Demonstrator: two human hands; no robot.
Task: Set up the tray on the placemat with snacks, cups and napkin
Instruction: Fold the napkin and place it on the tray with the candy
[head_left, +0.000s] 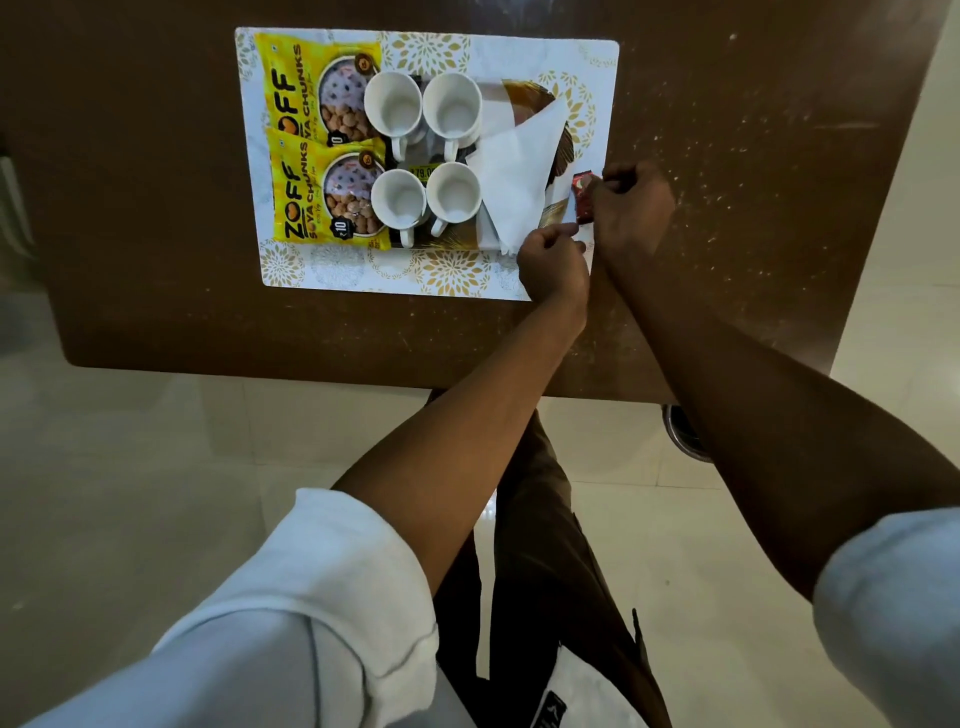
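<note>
Four white cups (423, 156) stand upright in two rows on a dark tray (524, 93), which lies on a white and gold placemat (452, 270) on the brown bench (156, 260), with two yellow snack packets (317, 145) overlapping the tray's left side and a white folded napkin (519, 171) across its right part. The left hand (553, 265) is curled at the napkin's near tip, though whether it pinches the napkin cannot be told, while the right hand (631, 208) grips a small red packet (582, 197) just beside the tray's right edge.
</note>
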